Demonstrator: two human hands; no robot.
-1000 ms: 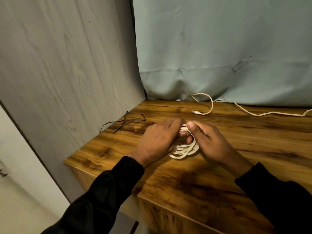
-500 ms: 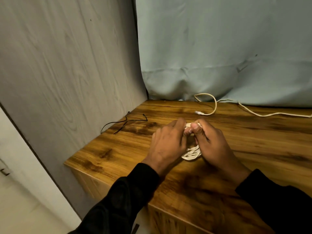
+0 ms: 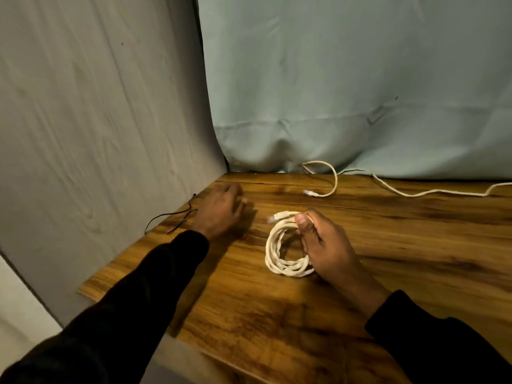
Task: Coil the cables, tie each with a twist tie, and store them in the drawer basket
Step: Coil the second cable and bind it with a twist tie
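A white braided cable (image 3: 279,252) lies coiled in several loops on the wooden table (image 3: 388,259). My right hand (image 3: 324,242) grips the coil at its right side, thumb on top, and a connector end pokes out to the left of the thumb. My left hand (image 3: 221,210) is blurred, fingers extended, over the table's left part beside thin black twist ties (image 3: 171,217). Whether it touches them I cannot tell. A second white cable (image 3: 332,184) lies loose along the table's back edge. No drawer basket shows.
A grey wood-grain panel (image 3: 97,134) stands along the table's left side. Pale blue cloth (image 3: 346,92) hangs behind the table. The table's front edge (image 3: 221,353) runs diagonally near my sleeves.
My left hand has let go of the coil and moved left and back towards the black twist ties. My right hand keeps hold of the coil, which now shows as open loops.
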